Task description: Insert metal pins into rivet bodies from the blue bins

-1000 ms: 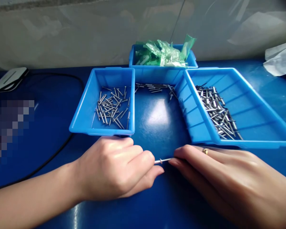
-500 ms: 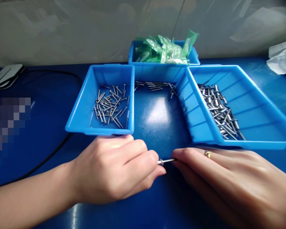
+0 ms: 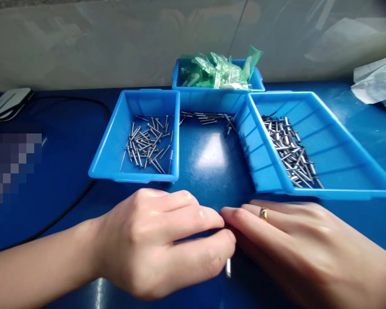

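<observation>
Closed in a pinch, my left hand (image 3: 167, 240) holds a blind rivet (image 3: 228, 268), whose silvery end points down below the thumb. The rest of the rivet is hidden by the fingers. My right hand (image 3: 286, 240), with a ring on one finger, has its fingers pressed together; its fingertips meet or nearly meet my left index finger. Whether it grips anything is hidden. Beyond my left hand is a blue bin of screws (image 3: 148, 143). A larger blue bin (image 3: 344, 150) behind my right hand holds many blind rivets (image 3: 291, 150).
A third blue bin (image 3: 209, 96) at the back holds green plastic packets (image 3: 225, 71). Loose rivets (image 3: 209, 116) lie on the blue table before it. A black cable (image 3: 73, 204) curves along the left from a white device (image 3: 9, 103). White plastic (image 3: 378, 81) lies far right.
The rivet, level between both hands before, now points downward under my left thumb. My right fingertips have moved left, up to my left fingers. The view has shifted slightly.
</observation>
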Available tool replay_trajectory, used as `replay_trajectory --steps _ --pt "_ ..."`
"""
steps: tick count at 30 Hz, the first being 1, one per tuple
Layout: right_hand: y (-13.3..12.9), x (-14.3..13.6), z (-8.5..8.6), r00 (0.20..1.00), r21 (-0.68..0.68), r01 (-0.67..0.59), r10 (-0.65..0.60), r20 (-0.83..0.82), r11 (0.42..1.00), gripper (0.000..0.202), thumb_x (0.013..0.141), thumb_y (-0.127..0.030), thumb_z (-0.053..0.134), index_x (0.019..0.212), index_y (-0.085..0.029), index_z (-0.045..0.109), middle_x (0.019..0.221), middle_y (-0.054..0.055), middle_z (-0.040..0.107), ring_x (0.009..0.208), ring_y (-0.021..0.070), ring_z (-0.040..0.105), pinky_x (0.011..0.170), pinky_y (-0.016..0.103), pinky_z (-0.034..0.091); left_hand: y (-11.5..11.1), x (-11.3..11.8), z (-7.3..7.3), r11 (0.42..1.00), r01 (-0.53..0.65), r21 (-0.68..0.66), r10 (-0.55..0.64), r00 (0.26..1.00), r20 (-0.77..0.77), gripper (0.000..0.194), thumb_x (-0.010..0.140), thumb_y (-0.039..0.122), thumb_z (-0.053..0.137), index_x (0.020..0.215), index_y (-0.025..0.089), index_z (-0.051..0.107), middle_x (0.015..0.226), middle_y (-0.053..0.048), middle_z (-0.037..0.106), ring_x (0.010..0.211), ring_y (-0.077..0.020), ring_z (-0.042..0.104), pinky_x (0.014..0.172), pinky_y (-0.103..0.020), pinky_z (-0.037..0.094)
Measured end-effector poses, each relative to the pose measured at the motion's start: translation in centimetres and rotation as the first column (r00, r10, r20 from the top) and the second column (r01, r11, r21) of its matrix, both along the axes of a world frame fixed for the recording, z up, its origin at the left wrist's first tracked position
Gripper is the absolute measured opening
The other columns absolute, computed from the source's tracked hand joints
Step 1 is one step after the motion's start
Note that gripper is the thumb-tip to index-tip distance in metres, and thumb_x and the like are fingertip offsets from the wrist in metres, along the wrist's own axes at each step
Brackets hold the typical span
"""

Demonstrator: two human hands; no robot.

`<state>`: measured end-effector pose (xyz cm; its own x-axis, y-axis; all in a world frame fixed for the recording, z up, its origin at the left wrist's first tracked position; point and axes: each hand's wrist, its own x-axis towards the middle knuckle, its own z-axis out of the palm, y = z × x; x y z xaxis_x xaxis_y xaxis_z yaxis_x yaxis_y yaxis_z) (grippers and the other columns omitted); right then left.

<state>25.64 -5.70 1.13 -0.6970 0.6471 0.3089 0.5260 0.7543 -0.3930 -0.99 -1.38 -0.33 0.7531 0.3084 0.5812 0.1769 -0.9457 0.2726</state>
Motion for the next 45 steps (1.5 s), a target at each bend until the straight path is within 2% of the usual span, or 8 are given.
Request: replay_trajectory --steps 5,8,15,22,29,34,41,45 --pt "0.5 -0.2 0.2 1.0 0.061 0.009 -0.011 0.03 0.998 0.04 0.126 -0.008 0.033 0.1 -0.023 0.06 0.076 -0.003 0.075 0.051 0.0108 0.067 0.049 0.025 0.047 0.2 -0.1 0.8 0.999 0.022 0.025 -0.02 0.999 -0.048 0.024 0.115 0.014 0.062 0.104 0.023 0.082 0.112 -0.004 0.089 0.108 -0.0175 0.084 0.099 -0.024 0.069" --pt "0.3 -0.1 0.1 0.999 0.077 0.043 -0.043 0.009 0.996 0.036 0.13 -0.019 0.037 0.103 -0.022 0.061 0.078 -0.001 0.077 0.054 0.0124 0.071 0.048 0.026 0.047 0.4 -0.2 1.0 1.0 0.009 0.022 -0.007 0.994 -0.108 0.024 0.114 0.01 0.06 0.1 0.019 0.077 0.096 -0.002 0.087 0.09 -0.0176 0.082 0.085 -0.027 0.069" --pt "-0.1 0.5 0.0 1.0 0.029 0.009 -0.009 0.022 1.0 0.044 0.126 -0.011 0.038 0.09 -0.024 0.059 0.07 -0.005 0.065 0.049 0.011 0.059 0.048 0.027 0.042 0.7 0.2 0.6 0.989 -0.059 0.136 0.086 0.976 -0.202 0.03 0.12 0.015 0.064 0.093 0.019 0.075 0.079 0.002 0.076 0.066 -0.0152 0.067 0.068 -0.029 0.058" --pt "0.4 0.4 0.0 0.997 0.096 0.062 -0.066 0.036 0.993 0.037 0.123 -0.01 0.044 0.092 -0.025 0.058 0.088 0.005 0.084 0.06 0.0159 0.077 0.044 0.027 0.043 0.4 0.1 0.5 0.98 -0.13 0.153 0.15 0.98 -0.131 0.04 0.121 0.016 0.06 0.082 0.021 0.069 0.072 0.003 0.072 0.059 -0.0149 0.061 0.065 -0.031 0.055" --pt "0.3 -0.1 0.2 0.998 0.012 0.004 -0.005 0.062 1.0 0.043 0.116 -0.001 0.038 0.089 -0.022 0.064 0.073 0.0 0.074 0.051 0.0146 0.07 0.048 0.028 0.048 0.0 0.2 -0.1 0.995 -0.007 0.095 0.012 0.998 -0.055 0.023 0.116 0.015 0.063 0.105 0.023 0.082 0.078 0.001 0.078 0.063 -0.0164 0.068 0.056 -0.032 0.055" --pt "-0.1 0.3 0.2 0.996 0.02 0.064 -0.065 0.062 0.998 0.035 0.113 -0.002 0.044 0.091 -0.025 0.061 0.077 0.003 0.08 0.053 0.0165 0.073 0.045 0.029 0.047 0.0 -0.2 0.6 0.995 -0.048 0.086 0.056 0.994 -0.095 0.012 0.113 0.013 0.071 0.109 0.018 0.081 0.078 0.002 0.078 0.065 -0.0156 0.073 0.059 -0.03 0.057" --pt "-0.8 1.2 0.4 0.988 0.068 0.145 -0.148 0.035 0.987 0.03 0.123 -0.02 0.045 0.097 -0.03 0.055 0.078 -0.002 0.078 0.047 0.0159 0.064 0.045 0.033 0.044 0.6 0.0 0.7 0.991 -0.061 0.12 0.08 0.984 -0.158 0.041 0.121 0.011 0.053 0.088 0.015 0.076 0.079 -0.003 0.081 0.059 -0.0166 0.065 0.064 -0.034 0.057" --pt "-1.1 1.4 0.6 0.994 0.075 0.113 -0.113 -0.003 0.991 0.023 0.122 -0.02 0.054 0.101 -0.028 0.06 0.089 0.0 0.086 0.064 0.0176 0.079 0.054 0.029 0.053 0.7 0.0 0.4 0.989 -0.072 0.128 0.093 0.982 -0.167 0.043 0.121 0.01 0.05 0.086 0.017 0.074 0.079 -0.002 0.08 0.059 -0.0174 0.064 0.062 -0.034 0.055"
